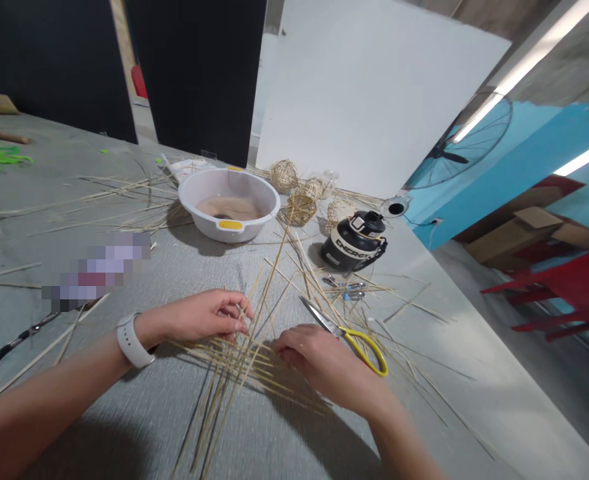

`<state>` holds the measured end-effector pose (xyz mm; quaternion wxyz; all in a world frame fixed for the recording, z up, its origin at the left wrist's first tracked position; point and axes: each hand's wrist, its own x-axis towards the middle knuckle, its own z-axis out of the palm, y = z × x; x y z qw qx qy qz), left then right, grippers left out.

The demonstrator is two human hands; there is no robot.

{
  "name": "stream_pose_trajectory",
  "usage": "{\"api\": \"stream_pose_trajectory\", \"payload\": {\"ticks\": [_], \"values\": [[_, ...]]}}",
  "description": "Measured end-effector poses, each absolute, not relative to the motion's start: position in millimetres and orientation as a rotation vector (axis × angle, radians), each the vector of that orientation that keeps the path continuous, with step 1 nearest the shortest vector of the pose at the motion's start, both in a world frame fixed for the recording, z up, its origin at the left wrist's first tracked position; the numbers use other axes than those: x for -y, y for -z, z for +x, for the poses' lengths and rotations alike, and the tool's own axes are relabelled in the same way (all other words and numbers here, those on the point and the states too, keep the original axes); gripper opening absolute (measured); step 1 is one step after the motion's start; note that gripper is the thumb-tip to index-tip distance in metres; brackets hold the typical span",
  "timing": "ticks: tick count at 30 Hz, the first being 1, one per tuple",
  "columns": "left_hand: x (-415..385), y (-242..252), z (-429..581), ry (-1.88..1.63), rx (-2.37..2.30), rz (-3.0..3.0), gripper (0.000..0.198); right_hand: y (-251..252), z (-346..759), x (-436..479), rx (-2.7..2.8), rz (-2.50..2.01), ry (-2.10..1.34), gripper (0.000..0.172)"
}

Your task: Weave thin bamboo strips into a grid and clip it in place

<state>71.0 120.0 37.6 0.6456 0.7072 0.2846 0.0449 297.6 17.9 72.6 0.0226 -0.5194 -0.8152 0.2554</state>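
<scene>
A loose lattice of thin straw-coloured weaving strips [254, 363] lies crossed on the table in front of me. My left hand [219, 315], with a white watch band on the wrist, is closed in a pinch at the lattice's upper left, thumb and fingers around an upright strip. At the lattice's right side, my right hand [309, 350] is held low with its fingers bent together; their tips are partly hidden, so what they grip cannot be made out. Beside it lie scissors with yellow handles [369, 350], blades pointing up and left.
Behind the lattice stands a white basin [209, 223] holding water. Several woven balls [284, 176] sit to its right, near a black jug [353, 243] with its lid open. Small clippers [353, 291] and loose strips [419, 373] lie at right; a pixelated object [99, 270] is at left.
</scene>
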Motion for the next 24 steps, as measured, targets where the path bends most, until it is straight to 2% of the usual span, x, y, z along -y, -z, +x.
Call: {"api": "stream_pose_trajectory", "payload": {"ticks": [15, 24], "values": [[-122, -37, 70, -0.13, -0.653, 1.571, 0.022, -89, 317, -17, 2.437, -1.736, -0.794, 0.024], [-120, -36, 72, -0.123, -0.678, 1.59, 0.031, -89, 302, -10, 2.453, -1.623, -0.865, 0.024]]}}
